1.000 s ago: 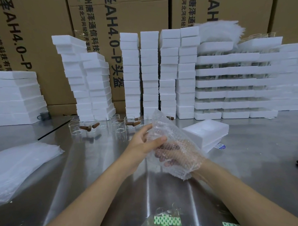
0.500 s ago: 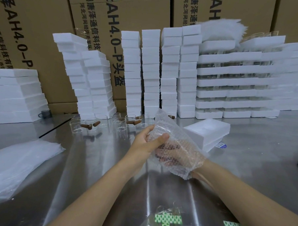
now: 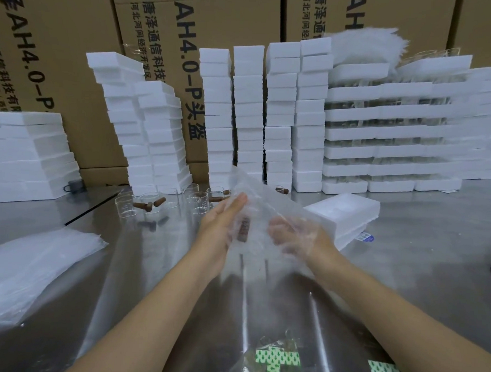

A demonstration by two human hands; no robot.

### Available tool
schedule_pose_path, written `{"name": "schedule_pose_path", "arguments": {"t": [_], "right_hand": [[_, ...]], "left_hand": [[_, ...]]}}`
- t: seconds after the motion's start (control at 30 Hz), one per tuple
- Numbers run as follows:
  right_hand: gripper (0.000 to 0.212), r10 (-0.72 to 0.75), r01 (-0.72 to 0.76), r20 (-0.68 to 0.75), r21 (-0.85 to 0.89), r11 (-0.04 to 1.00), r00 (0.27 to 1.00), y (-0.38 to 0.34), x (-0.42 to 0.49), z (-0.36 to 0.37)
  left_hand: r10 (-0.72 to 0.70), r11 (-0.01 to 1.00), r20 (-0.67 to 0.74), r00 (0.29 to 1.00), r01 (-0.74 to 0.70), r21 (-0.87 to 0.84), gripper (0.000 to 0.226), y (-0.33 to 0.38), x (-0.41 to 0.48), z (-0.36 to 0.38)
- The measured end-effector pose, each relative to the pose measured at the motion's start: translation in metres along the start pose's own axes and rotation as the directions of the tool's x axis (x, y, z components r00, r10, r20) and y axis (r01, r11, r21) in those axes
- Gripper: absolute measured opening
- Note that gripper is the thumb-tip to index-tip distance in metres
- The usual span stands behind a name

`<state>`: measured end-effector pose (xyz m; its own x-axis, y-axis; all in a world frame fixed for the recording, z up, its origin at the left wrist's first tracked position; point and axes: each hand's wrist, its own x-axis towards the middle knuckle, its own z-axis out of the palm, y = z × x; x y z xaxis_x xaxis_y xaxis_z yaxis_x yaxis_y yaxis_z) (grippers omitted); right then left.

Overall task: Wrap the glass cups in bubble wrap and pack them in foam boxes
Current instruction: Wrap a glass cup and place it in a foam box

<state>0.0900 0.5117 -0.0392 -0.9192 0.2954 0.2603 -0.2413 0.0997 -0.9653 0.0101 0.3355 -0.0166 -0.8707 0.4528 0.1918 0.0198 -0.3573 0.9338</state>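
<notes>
The left hand (image 3: 223, 222) stands at centre frame with its fingers straight and its palm flat against the bubble wrap (image 3: 266, 198). The right hand (image 3: 295, 236) lies just right of it, palm up beneath the sheet. Blur and the film over it hide its fingers, so I cannot tell whether they close on anything. Between the two palms sits the cup (image 3: 244, 228), nearer the left hand and touching it through the wrap. Only its brown handle shows clearly, with its long axis running up and down the frame. The glass itself is lost in the clear, bubbled plastic, which billows loose toward upper centre and is not yet tight. The wrap probably needs rolling round that upright axis. Just right of the hands, the foam box (image 3: 347, 212) sits on the steel table (image 3: 432, 264), nearer the right hand. Bare cups (image 3: 153, 207) stand left of centre, spare sheets (image 3: 24, 269) lie at lower left, and foam stacks (image 3: 247, 115) line the back.
</notes>
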Motion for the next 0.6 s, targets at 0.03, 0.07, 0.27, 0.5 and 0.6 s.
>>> {"name": "schedule_pose_path", "arguments": {"t": [0.03, 0.07, 0.27, 0.5, 0.6], "right_hand": [[0.006, -0.051, 0.048, -0.102, -0.034, 0.998, 0.994, 0.000, 0.000, -0.001], [0.015, -0.106, 0.093, -0.169, -0.083, 0.992, 0.980, -0.001, 0.000, -0.001], [0.093, -0.091, 0.092, -0.097, 0.003, 0.996, 0.991, -0.005, -0.002, 0.000], [0.119, 0.010, -0.007, -0.034, 0.090, 0.996, 0.999, -0.001, -0.001, 0.002], [0.065, 0.070, -0.065, -0.019, 0.196, 0.978, 0.997, 0.000, 0.003, -0.003]], "left_hand": [[-0.004, 0.998, -0.042, 0.999, 0.002, -0.056, 0.070, 0.002, 0.002, -0.004], [-0.018, 0.995, -0.071, 0.997, 0.011, -0.104, 0.071, 0.004, 0.003, -0.007], [-0.108, 0.981, -0.005, 0.994, 0.105, -0.162, 0.060, 0.010, 0.004, -0.017], [-0.156, 0.988, 0.179, 0.971, 0.153, 0.030, 0.068, 0.005, 0.003, -0.014], [-0.151, 0.988, 0.155, 0.976, 0.143, 0.058, 0.068, 0.001, 0.004, -0.014]]}}
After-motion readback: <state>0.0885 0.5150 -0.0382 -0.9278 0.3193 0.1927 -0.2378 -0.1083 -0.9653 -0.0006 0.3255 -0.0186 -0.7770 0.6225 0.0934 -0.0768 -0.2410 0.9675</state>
